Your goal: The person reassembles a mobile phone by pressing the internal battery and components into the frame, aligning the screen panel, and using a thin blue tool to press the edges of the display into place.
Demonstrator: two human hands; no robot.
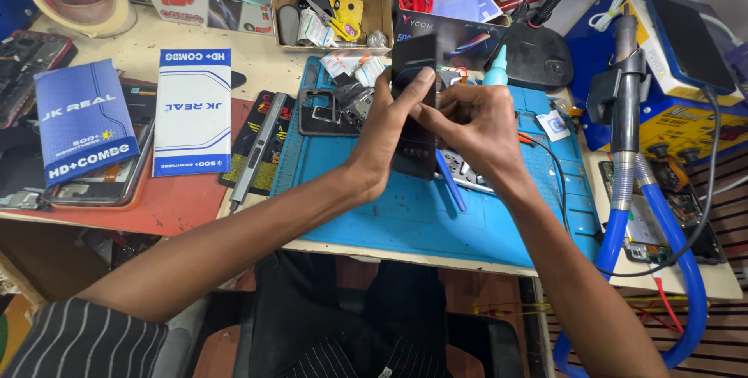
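My left hand (383, 130) holds a black phone screen panel (413, 58) upright over the blue work mat (405, 206), thumb on its upper edge. My right hand (472, 122) pinches the panel's right side with its fingertips. The lower part of the panel is hidden between both hands. A dismantled phone frame (323, 111) lies flat on the mat just left of my left hand. A blue-handled tool (450, 181) rests on the mat under my hands.
Two blue-and-white flat boxes (191, 109) (82, 117) lie at the left, with a grey pen-shaped screwdriver (257, 150) beside them. A cardboard box of parts (331, 8) stands at the back. A hot-air station with a blue hose (623, 105) stands at the right.
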